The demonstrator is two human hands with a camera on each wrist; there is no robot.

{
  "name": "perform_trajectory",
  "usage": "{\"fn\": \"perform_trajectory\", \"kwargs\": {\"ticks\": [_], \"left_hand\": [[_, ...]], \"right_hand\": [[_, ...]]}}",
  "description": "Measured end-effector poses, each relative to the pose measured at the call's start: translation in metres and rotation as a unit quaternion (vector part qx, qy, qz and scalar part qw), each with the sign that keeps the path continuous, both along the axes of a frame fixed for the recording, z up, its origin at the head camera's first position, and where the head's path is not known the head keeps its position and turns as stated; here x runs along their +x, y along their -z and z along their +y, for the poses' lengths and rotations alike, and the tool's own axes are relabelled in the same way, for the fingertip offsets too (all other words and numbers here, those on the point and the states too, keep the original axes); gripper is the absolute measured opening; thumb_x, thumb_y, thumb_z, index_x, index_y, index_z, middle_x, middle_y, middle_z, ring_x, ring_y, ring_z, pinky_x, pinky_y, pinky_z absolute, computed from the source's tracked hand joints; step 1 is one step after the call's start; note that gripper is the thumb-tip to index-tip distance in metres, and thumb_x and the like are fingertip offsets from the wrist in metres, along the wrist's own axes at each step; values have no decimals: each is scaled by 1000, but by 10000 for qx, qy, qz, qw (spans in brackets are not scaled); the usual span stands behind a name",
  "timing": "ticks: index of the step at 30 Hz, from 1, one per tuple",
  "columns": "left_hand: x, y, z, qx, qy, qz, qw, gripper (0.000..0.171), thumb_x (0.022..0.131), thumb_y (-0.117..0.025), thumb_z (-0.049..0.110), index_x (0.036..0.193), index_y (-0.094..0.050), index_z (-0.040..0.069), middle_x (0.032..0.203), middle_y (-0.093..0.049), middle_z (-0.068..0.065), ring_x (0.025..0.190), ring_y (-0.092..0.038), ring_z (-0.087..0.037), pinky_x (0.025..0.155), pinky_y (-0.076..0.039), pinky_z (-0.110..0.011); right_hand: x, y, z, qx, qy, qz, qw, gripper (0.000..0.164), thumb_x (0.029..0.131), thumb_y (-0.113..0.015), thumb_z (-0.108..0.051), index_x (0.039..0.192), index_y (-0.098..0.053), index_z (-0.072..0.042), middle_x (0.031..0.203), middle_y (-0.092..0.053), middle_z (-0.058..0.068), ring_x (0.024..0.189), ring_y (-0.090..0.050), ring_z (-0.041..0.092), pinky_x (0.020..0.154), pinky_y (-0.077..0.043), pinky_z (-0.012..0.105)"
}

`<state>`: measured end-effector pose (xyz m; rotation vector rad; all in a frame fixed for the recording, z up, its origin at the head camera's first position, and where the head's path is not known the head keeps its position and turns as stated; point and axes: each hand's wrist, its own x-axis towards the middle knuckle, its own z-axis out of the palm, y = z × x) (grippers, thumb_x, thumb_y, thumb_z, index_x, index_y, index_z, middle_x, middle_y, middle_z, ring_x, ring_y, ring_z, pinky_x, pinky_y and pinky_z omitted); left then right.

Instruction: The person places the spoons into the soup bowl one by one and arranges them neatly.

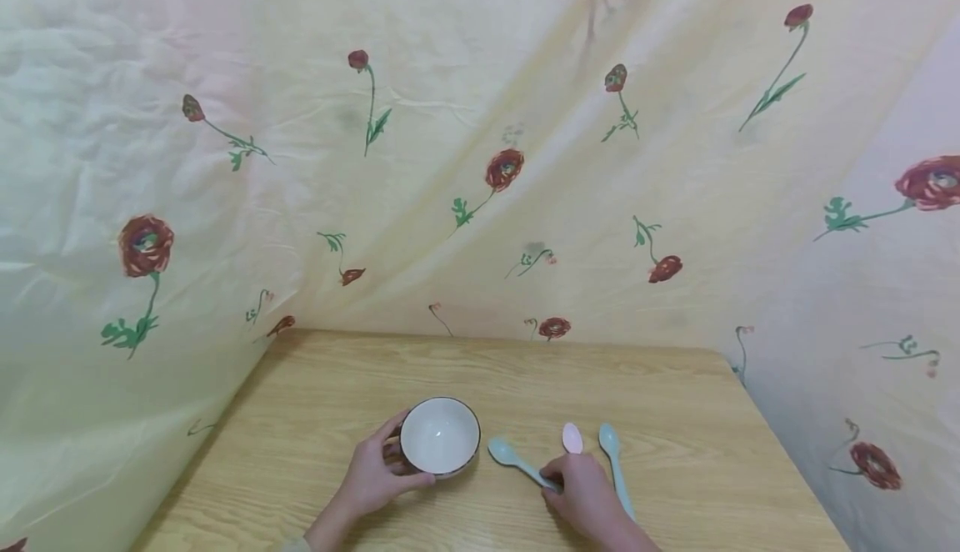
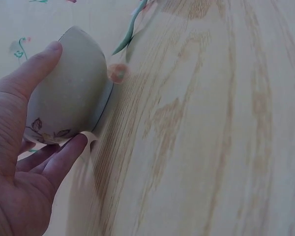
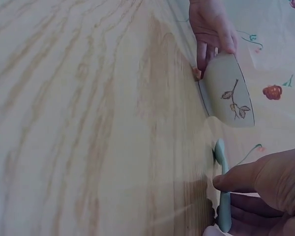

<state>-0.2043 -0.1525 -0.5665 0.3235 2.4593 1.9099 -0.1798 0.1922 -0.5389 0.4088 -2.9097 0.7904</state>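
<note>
A white bowl (image 1: 439, 436) with a dark rim stands left of the middle of the table. My left hand (image 1: 378, 469) grips its left side, with the thumb (image 2: 37, 69) and fingers spread around the wall. A brown leaf pattern shows on the outside of the bowl (image 3: 228, 93) in the right wrist view. Right of the bowl, my right hand (image 1: 587, 494) pinches the handle of a light blue spoon (image 1: 504, 451), whose head points toward the bowl. Just beyond that hand lies a pink spoon (image 1: 572, 437), its handle hidden under the hand.
A second light blue spoon (image 1: 609, 439) lies right of the pink one, its handle running toward me beside the right hand. The wood-grain table (image 1: 360, 368) ends at the back and sides against a hanging flowered cloth (image 1: 420, 202).
</note>
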Motion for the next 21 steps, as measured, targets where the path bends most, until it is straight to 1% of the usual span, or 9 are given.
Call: {"fn": "perform_trajectory", "kwargs": {"ticks": [5, 9, 11, 13, 16, 21], "left_hand": [[0, 1, 0, -30, -6, 1, 10000, 104, 69, -101, 10, 157, -47, 4, 137, -59, -27, 116, -72, -38, 88, -68, -29], [-2, 0, -1, -15, 2, 20, 10000, 104, 69, -101, 11, 157, -46, 4, 138, -59, -27, 116, -73, -38, 89, -68, -30], [-2, 0, -1, 6, 16, 21, 10000, 104, 69, -101, 11, 158, -46, 4, 138, -59, -27, 116, -73, -39, 89, -68, -30], [-2, 0, -1, 3, 27, 10, 10000, 104, 70, -101, 11, 158, -46, 4, 139, -59, -28, 117, -73, -39, 89, -68, -29], [-2, 1, -1, 5, 38, -15, 10000, 104, 70, -101, 11, 158, -46, 4, 139, -59, -28, 117, -72, -38, 88, -68, -29], [-2, 2, -2, 35, 79, -28, 10000, 104, 70, -101, 11, 158, -46, 4, 139, -58, -28, 116, -73, -37, 88, -68, -29]], "right_hand": [[-2, -2, 1, -12, -102, -43, 9999, 16, 77, -91, -3, 91, -85, -9, 86, -81, 1, 77, -73, 8, 63, -61, 20], [-2, -5, 3, 3, -296, 251, 9992, 15, 79, -89, -2, 92, -85, -8, 88, -82, 5, 80, -76, 13, 65, -63, 20], [-3, -7, 5, 17, -406, 443, 9982, 14, 79, -89, -3, 91, -86, -9, 87, -82, 5, 81, -77, 14, 66, -63, 20], [-4, -9, 8, 42, -494, 541, 9973, 15, 79, -89, -4, 91, -86, -11, 87, -82, 3, 81, -76, 13, 67, -63, 20], [-6, -13, 13, 23, -627, 530, 9966, 14, 80, -89, -5, 93, -85, -10, 88, -82, 4, 80, -77, 14, 67, -65, 21], [-11, -26, 23, -73, -832, 505, 9952, 14, 82, -87, 1, 95, -84, -4, 92, -82, 12, 83, -80, 25, 70, -69, 25]]}}
